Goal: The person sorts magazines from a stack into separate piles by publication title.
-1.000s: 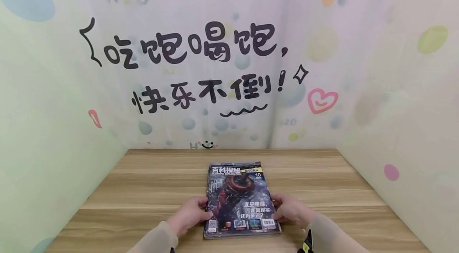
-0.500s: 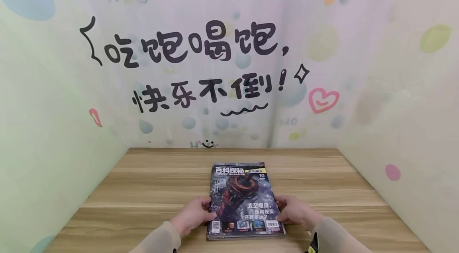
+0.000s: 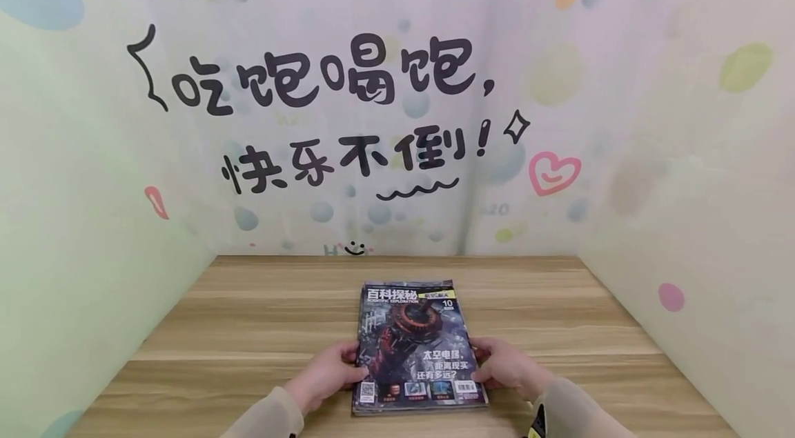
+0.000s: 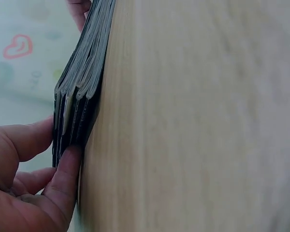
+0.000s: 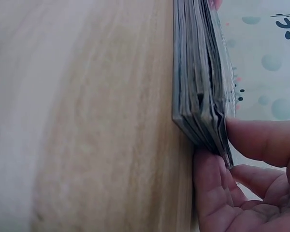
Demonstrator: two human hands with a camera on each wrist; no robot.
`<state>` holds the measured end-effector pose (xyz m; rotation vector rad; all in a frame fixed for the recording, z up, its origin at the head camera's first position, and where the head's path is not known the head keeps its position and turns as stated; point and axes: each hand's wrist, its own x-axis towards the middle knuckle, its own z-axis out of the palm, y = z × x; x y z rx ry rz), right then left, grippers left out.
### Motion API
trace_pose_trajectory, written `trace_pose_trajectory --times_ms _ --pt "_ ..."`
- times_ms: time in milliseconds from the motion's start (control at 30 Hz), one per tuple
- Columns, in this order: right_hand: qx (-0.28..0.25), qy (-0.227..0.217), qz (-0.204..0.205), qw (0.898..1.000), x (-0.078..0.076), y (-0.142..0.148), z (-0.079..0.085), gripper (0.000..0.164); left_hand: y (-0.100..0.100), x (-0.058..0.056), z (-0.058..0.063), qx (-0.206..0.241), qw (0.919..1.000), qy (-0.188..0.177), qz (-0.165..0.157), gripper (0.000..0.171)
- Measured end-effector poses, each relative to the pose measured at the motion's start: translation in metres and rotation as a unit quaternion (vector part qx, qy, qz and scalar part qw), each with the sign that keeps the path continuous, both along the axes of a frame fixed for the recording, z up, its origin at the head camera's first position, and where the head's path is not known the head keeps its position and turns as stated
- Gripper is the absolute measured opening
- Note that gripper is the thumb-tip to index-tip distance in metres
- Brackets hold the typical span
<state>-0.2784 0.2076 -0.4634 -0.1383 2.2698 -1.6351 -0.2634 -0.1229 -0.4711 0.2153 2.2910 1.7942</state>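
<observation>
A stack of several magazines (image 3: 413, 348) lies on the wooden table, its top cover dark with a red ring-shaped machine and white Chinese lettering. My left hand (image 3: 328, 370) holds the stack's left edge near its front corner. In the left wrist view, the left thumb (image 4: 31, 140) touches the cover side while fingers (image 4: 65, 181) press against the side edge. On the opposite edge my right hand (image 3: 506, 363) grips likewise. The right wrist view has the right thumb (image 5: 261, 137) at the cover and fingers (image 5: 212, 183) at the edge. The fingertips under the stack are partly hidden.
The wooden table (image 3: 261, 314) runs back to a printed curtain wall (image 3: 348, 217) with black lettering. Pale side walls (image 3: 81, 217) flank it at left and right. Spread page edges (image 5: 188, 63) show at the front of the stack.
The stack and both hands shifted slightly right on the table in the first half second. After that the head view turned a little. Both hands keep their hold.
</observation>
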Motion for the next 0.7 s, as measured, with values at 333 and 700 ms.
trace_pose_trajectory --times_ms 333,700 --pt "0.034 0.010 -0.045 0.998 0.001 -0.009 -0.001 0.081 0.003 0.001 -0.002 0.009 0.9993 -0.003 0.035 0.065" --pt "0.049 0.033 -0.087 0.994 0.004 -0.017 -0.003 0.064 0.008 0.000 -0.003 -0.001 0.9988 0.007 0.048 0.064"
